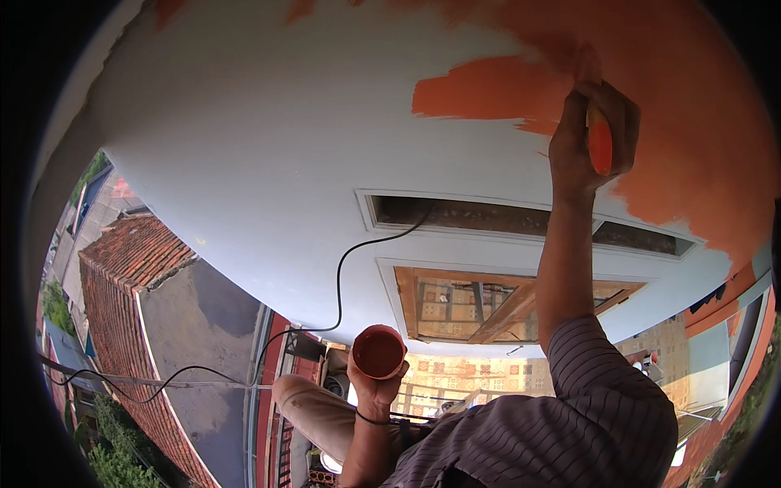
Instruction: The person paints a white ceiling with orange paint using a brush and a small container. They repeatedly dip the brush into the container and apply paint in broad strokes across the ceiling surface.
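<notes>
My right hand (592, 138) is raised high against the wall, its fingers wrapped round a paintbrush (599, 145) with an orange-red handle. The bristle end, blurred, meets wet orange paint (496, 88) on the white wall (268, 122). Lower down, my left hand (378, 386) holds up a round cup of paint (378, 352); reddish-brown paint shows inside it. The cup is well below the brush and apart from the wall paint.
A black cable (339, 285) runs from a vent slot (464, 215) down and off to the left. Under the slot is a wood-framed window (480, 305). Far below lie a patterned tile floor (455, 372), a red railing (267, 407) and a neighbouring tiled roof (130, 301).
</notes>
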The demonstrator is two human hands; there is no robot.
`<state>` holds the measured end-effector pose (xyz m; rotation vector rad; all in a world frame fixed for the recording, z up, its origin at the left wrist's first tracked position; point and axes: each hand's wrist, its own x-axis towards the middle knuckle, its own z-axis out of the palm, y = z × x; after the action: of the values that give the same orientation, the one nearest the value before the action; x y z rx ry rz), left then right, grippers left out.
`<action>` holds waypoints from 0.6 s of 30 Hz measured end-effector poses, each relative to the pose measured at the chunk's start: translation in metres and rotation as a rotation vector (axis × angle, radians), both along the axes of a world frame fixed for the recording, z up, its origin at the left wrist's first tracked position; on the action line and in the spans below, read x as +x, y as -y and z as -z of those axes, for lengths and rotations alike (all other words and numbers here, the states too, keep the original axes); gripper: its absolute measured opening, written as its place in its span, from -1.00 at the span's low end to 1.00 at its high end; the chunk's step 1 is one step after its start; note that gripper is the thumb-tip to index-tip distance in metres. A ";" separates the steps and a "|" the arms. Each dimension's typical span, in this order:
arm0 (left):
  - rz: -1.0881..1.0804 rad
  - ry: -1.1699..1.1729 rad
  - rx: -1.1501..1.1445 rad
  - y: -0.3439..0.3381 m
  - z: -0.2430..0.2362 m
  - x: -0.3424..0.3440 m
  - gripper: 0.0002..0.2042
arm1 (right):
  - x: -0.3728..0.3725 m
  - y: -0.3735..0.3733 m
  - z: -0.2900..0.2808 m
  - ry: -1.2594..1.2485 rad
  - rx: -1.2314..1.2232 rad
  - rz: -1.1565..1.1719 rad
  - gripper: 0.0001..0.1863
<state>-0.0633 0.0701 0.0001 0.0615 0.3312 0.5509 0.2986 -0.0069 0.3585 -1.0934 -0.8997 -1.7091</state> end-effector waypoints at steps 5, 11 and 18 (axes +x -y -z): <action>0.010 -0.040 0.016 0.003 0.002 0.010 -0.45 | -0.048 -0.072 0.019 0.026 -0.363 0.082 -0.76; 0.020 -0.027 0.006 0.009 -0.004 0.009 -0.47 | -0.032 -0.084 0.020 0.059 -0.343 -0.193 -0.74; 0.013 0.026 0.025 0.006 -0.002 0.006 -0.50 | -0.009 -0.043 -0.048 0.168 -0.122 0.085 -0.78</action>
<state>-0.0575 0.0645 0.0016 0.0808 0.2978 0.5425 0.2898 0.0361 0.4066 -1.0928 -1.0885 -1.8575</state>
